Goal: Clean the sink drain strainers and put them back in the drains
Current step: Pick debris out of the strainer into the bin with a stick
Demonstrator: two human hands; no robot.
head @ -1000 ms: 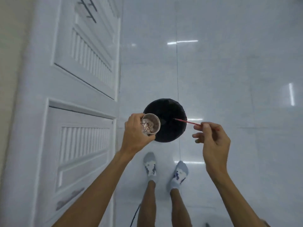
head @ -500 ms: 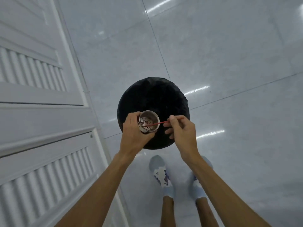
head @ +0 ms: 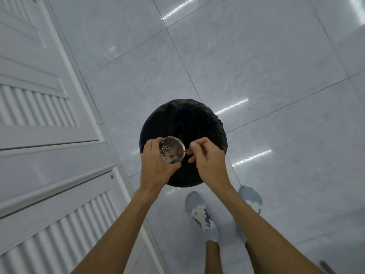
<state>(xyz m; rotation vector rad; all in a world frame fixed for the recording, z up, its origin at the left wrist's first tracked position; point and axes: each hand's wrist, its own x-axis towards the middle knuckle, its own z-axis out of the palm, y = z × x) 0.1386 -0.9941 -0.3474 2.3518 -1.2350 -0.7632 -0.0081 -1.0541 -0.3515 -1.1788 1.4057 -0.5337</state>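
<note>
While our left grip curls round the small perforated steel cup strainer above the round black-lined bin, our right grip pinches a thin red stick whose tip pokes inside it. We judge cleaning under way: residue seems to remain, and refitting in the drain is left.

You stand on a glossy, pale tiled floor. A round black bin sits on it, with your left shoe and right shoe just behind the bin and white louvred cabinets to its left.
</note>
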